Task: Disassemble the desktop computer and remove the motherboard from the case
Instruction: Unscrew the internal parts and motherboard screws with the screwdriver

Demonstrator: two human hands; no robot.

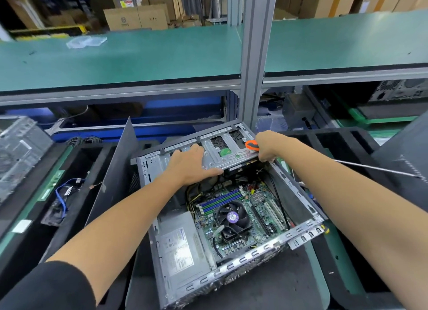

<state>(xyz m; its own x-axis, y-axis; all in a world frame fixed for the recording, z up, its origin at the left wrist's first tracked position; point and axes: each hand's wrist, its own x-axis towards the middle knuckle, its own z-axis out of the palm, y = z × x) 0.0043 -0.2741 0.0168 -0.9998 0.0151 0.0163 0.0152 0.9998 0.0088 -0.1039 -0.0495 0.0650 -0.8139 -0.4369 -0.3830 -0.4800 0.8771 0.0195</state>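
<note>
head | worn, forward-down | close over case [231, 217] | single view

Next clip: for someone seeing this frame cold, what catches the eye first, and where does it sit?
First, the open grey metal computer case at centre, its green motherboard and black round cooler fan exposed. At its far end, the left hand lies on the silver perforated drive cage, and the right hand grips the cage's right end along with an orange-handled screwdriver.
</note>
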